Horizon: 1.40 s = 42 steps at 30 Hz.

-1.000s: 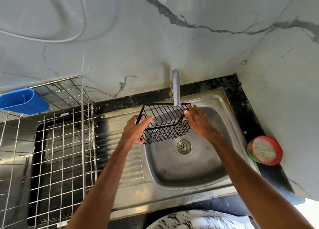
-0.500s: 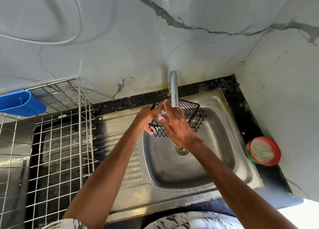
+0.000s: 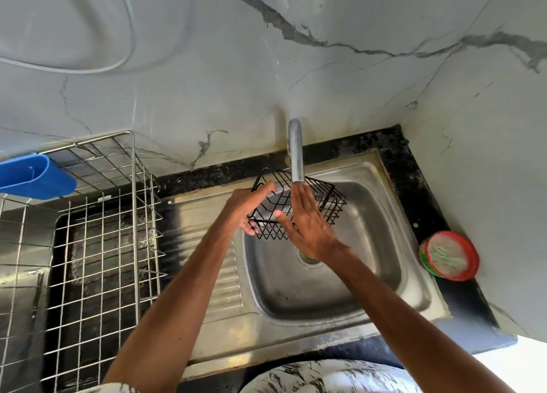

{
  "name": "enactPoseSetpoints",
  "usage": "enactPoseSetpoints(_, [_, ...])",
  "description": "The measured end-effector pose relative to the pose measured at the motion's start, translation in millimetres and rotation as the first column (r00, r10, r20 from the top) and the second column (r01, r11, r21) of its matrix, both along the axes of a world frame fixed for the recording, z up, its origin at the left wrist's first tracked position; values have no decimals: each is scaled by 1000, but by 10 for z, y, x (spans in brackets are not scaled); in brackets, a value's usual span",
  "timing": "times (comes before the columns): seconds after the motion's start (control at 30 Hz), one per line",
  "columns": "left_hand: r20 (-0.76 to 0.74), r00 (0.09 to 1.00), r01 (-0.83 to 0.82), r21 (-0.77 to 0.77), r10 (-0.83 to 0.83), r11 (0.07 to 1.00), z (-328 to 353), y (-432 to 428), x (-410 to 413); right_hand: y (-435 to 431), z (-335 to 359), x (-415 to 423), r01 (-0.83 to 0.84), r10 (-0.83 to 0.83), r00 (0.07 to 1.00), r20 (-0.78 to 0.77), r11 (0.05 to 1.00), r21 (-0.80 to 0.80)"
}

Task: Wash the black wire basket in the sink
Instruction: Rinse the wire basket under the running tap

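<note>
Gripping one black wire basket (image 3: pixel 327 204), left hand (image 3: pixel 245 212), one tap (image 3: pixel 296 155)

- Both arms reach forward from the lower frame edge and converge toward the middle, forearms bare.
- Left forearm (image 3: pixel 177 298) runs up from lower left, wrist straight.
- Left hand (image 3: pixel 247 212) grips the near-left corner of the black wire basket (image 3: pixel 328 203). The thumb lies along the top rim pointing away from the body, and the fingers (image 3: pixel 248 229) are curled under the lower edge.
- Right forearm (image 3: pixel 414 312) comes in from lower right at a steeper slant, wrist slightly bent.
- Right hand (image 3: pixel 309 229) is flat, its back toward the camera. Its fingers are straight, pressed together and pointing away, and the thumb is spread out to the left.
- Right palm faces the basket; whether it touches cannot be told.
- Hands are near each other, not touching.
</note>
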<state>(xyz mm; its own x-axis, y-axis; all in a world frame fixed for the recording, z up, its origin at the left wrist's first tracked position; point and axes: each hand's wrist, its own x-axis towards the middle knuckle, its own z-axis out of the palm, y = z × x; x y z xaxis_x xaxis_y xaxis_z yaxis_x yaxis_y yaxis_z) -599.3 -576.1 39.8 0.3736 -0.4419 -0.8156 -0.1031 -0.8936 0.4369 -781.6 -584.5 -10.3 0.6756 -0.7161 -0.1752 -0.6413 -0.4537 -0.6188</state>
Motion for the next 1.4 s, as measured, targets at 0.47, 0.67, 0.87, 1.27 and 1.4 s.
enactPoseSetpoints(0.47, [-27, 998, -63, -48, 62, 997, -17, 331, 267, -375, -266, -270, 146, -141, 989, -37, 966, 213])
enactPoseSetpoints(0.67, [-116, 985, -138, -81, 128, 987, -55, 415, 270, -411, -209, -239, 42, -48, 994, 97, 997, 64])
enactPoseSetpoints(0.87, [-106, 985, -150, -105, 139, 983, -87, 460, 256, -596, -259, -299, 260, -248, 965, -81, 937, 232])
enactPoseSetpoints(1.27, [-337, 917, -248, -65, 213, 966, -118, 638, 398, -957, -14, -426, 429, -675, 737, -27, 436, 791])
enactPoseSetpoints(1.4, [-466, 844, -323, -44, 267, 945, -300, 674, 363, -1038, 114, -496, 397, -692, 720, 40, 458, 795])
